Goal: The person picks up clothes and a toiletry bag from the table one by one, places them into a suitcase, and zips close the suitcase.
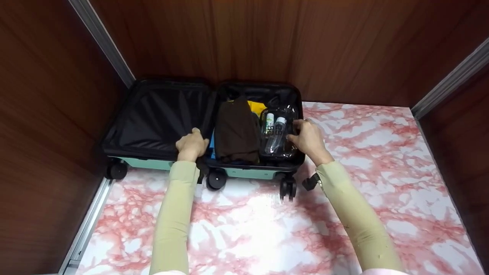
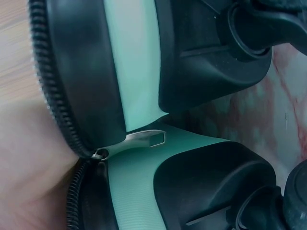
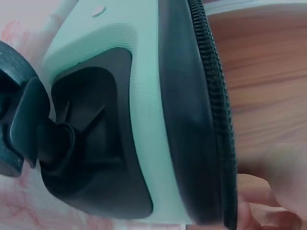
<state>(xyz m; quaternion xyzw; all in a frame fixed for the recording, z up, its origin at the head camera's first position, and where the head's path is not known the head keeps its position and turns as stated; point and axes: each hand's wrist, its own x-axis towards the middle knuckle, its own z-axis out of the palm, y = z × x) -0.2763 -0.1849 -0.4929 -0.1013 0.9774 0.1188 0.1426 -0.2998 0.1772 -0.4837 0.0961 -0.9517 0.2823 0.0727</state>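
Yellow-green sleeves (image 1: 172, 214) lead down to two bare hands working at an open suitcase (image 1: 248, 173). From where I stand, the right hand (image 1: 308, 140) is at the suitcase's right rim, thumb and forefinger parted beside a clear pouch (image 1: 282, 152); I cannot tell whether they pinch it. The left hand (image 1: 191, 146), its fingers bent, is over the inner edge of the left half (image 1: 156, 114); whether it grips that edge I cannot tell.

Inside the pouch, in the right half, lie two small bottles (image 1: 276, 139) with white caps. Just left of it is a folded brown garment (image 1: 237, 133), with yellow cloth (image 1: 256, 107) showing behind and something blue (image 1: 212, 147) at its left. A metal zip pull (image 2: 144, 139) hangs between the halves. Black wheels (image 1: 216, 178) face the near side, above a red-and-white marbled floor (image 1: 244, 236). Wood-grain panels (image 1: 252, 46) rise behind.
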